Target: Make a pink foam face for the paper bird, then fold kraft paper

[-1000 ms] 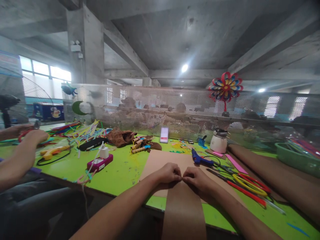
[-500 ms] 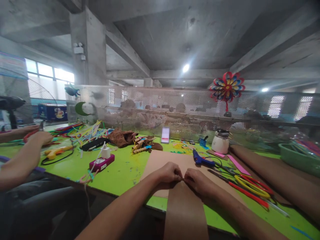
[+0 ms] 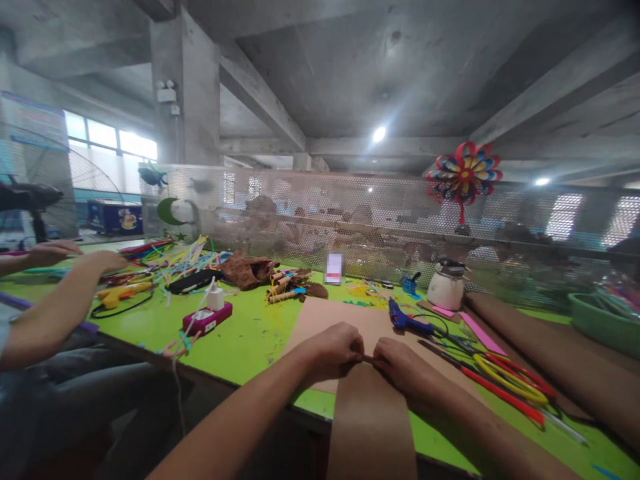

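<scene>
A long strip of brown paper [image 3: 371, 427] hangs over the table's front edge toward me. My left hand [image 3: 344, 348] pinches its far edge, which looks narrowly folded or rolled. Close beside it, my right hand [image 3: 400, 363] grips the same edge between thumb and fingers. A short bit of that edge shows between the two hands. Under them lies a flat sheet of lighter tan paper [image 3: 317, 319]. To the right of my hands are a blue glue gun [image 3: 407, 321] and scissors with long red handles [image 3: 503, 396], next to yellow handles [image 3: 507, 381].
On the green table [image 3: 260, 327] sit a magenta power socket [image 3: 207, 320], a yellow glue gun [image 3: 120, 293], a propped phone [image 3: 333, 269], a white kettle [image 3: 447, 287] and a green basket [image 3: 605, 327]. A co-worker's arms [image 3: 55, 307] reach in at left. Brown paper [image 3: 545, 353] lies right.
My hands have spread slightly apart along the paper strip's edge, showing more of it between them. The view has turned a little left. At left, the co-worker's hands have shifted.
</scene>
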Tool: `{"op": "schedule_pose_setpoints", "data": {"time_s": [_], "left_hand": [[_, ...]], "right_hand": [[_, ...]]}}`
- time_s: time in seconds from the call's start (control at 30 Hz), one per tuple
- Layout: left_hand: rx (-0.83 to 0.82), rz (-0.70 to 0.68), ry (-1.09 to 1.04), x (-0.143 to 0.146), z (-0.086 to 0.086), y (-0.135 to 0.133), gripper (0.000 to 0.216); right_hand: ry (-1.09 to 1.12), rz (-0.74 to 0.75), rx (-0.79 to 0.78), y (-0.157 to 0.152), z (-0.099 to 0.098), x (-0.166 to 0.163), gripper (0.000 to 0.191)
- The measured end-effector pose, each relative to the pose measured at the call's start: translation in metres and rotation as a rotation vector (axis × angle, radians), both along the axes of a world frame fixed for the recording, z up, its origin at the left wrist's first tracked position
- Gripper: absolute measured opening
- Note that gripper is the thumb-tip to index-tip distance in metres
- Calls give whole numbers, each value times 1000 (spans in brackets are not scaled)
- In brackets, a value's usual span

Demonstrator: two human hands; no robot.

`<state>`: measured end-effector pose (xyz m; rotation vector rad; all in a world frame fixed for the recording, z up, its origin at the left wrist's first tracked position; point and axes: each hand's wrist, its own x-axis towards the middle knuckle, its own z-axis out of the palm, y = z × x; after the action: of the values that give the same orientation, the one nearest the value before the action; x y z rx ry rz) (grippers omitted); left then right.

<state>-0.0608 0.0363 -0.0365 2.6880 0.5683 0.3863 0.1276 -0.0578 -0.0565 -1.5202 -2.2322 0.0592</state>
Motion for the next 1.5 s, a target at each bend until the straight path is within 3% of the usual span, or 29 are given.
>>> {"op": "schedule_pose_setpoints", "data": {"time_s": [0.23,0.4,0.6,0.77,0.97,1.33,1.5], "left_hand": [[156,26,96,-3,8,-11,20],[261,85,37,-13,12,-19,19],[180,170,90,-18,15,-15,16],[74,171,115,-20,13,-9,20],[60,147,111,-23,6,4,29],[29,161,121,-22,4,10,15],[-42,143,27,-16,8,9,25]], "right_hand": [[-25,7,45,0,-6,5,19],[-35,-3,53,-3,-3,5,15],[-41,-64,61,-10,3,7,15],[7,-20,29,-17,7,7,13],[35,35,16,-22,9,10,6],[-206,12,142,-20,9,4,2],[-223,-45,211,-18,6,5,4]]}}
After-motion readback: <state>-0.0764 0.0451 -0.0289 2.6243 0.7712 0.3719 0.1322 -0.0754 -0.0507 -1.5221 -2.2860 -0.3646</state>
